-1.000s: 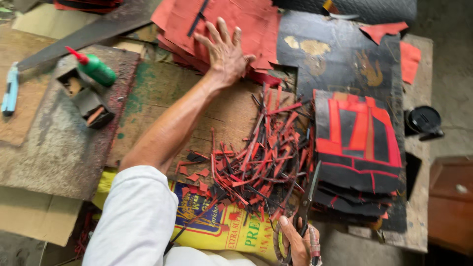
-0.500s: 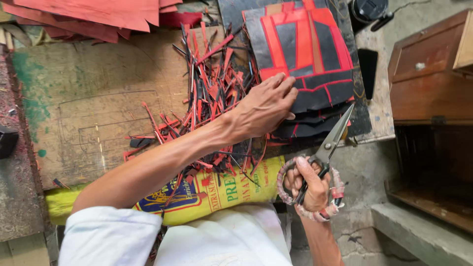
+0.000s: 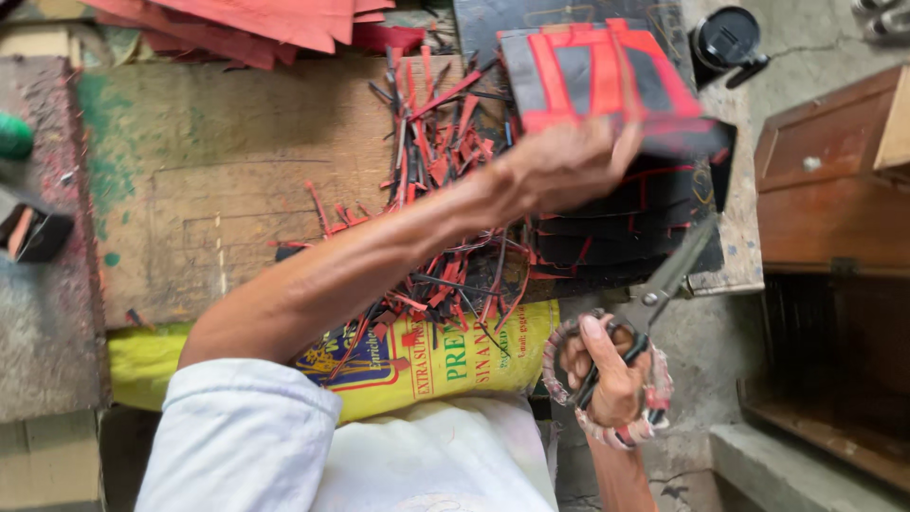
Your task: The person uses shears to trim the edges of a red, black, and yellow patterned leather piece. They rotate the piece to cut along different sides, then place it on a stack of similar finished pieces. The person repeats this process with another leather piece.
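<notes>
Left hand [image 3: 569,166] blurred, over stack of red-and-black cut pieces [image 3: 607,85] at far right of wooden board [image 3: 209,209]; appears to grip top piece, finger state unclear. Right hand [image 3: 611,374] low at table edge, thumb and fingers hooked through cloth-wrapped loops of scissors [image 3: 645,313], blades angled up toward stack, slightly parted. Pile of red and black trimmings [image 3: 445,237] beside stack, under left forearm. Yellow printed sack [image 3: 445,360] along near edge. Red sheets [image 3: 246,24] at top. Wooden box [image 3: 834,171] at right.
</notes>
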A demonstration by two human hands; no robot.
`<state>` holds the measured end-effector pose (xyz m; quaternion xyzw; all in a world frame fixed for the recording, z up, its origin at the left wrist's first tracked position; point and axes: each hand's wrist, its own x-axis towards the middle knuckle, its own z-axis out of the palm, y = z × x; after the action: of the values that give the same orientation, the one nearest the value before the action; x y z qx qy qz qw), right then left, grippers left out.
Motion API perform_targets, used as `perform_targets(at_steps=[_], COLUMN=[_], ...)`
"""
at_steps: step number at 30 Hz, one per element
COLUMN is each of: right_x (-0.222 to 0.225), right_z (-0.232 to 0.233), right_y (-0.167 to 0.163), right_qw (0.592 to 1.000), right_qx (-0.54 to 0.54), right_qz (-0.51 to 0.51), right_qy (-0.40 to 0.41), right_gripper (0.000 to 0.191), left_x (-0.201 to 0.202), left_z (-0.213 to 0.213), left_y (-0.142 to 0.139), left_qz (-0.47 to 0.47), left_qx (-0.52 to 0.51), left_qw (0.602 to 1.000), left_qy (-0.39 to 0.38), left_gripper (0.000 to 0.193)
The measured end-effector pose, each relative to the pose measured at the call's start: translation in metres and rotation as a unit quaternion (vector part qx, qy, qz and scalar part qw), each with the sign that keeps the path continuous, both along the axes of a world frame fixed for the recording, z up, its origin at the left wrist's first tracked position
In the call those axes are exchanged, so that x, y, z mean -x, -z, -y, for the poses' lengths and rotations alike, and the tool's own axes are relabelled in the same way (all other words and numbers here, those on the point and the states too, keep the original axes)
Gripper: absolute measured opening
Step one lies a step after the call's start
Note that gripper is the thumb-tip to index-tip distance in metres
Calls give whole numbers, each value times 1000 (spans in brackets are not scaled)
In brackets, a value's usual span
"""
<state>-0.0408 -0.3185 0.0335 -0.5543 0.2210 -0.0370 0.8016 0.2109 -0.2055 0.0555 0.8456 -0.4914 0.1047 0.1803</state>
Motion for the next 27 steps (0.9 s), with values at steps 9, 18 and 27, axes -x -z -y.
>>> perform_targets(at_steps=[9,18,27], right_x=[-2,-28,-57], right_z=[-1,-66,-128], right_y=[-4,14,-13], right_qw=[986,943,849], right_qx=[-22,-5,-228], right_qz=[17,-30,-104], right_qy=[-162,-332,-465], right_gripper=[23,23,42], left_x=[90,235,169], left_z=[-217,-270,-323], left_y=[-35,33,37], left_qz=[-253,-481,-107], left_qx=[483,453,213], left_qw=[814,542,890], left_qy=[-202,-519,-390], left_gripper=[35,39,20])
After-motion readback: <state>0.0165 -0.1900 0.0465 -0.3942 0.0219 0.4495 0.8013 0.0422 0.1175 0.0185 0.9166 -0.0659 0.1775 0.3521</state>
